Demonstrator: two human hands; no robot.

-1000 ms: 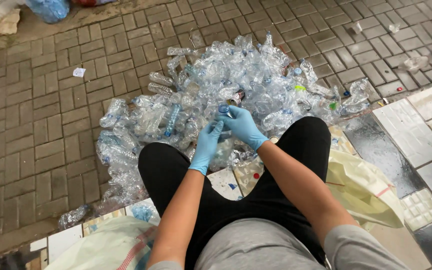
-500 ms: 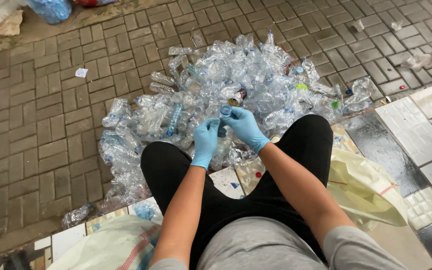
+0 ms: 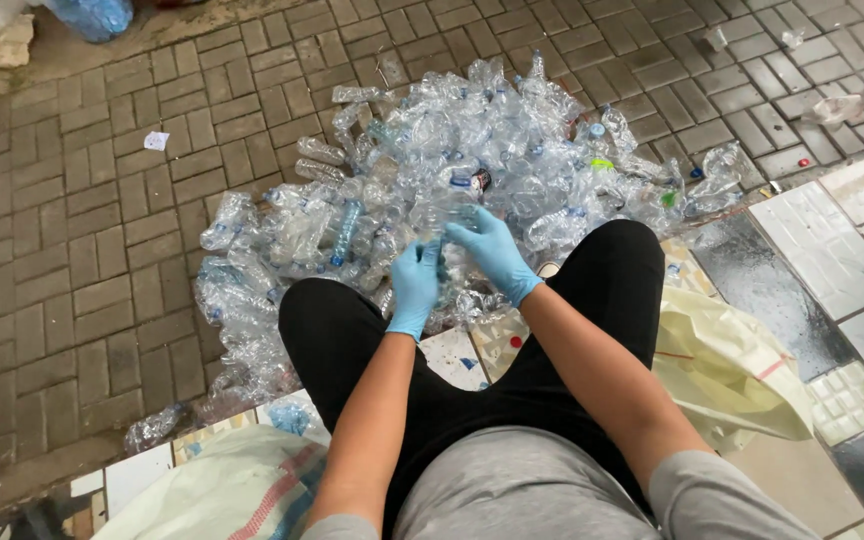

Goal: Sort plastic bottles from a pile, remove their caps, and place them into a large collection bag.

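I read both hands as gloved in blue and closed together on one clear plastic bottle point(image 3: 449, 215). The left hand point(image 3: 415, 285) wraps the bottle's lower body with fingers curled; the right hand point(image 3: 492, 255) pinches the upper end — thumb and fingers closed. The bottle sits just above the knees, at the near edge of the pile of crushed clear bottles point(image 3: 432, 170). The pile lies on brick paving point(image 3: 72, 250). Tiled flooring point(image 3: 832, 260) runs along the right. A yellowish sack point(image 3: 732, 365) lies beside the right thigh, a woven sack point(image 3: 222, 490) beside the left. Open paving extends left and beyond the pile.
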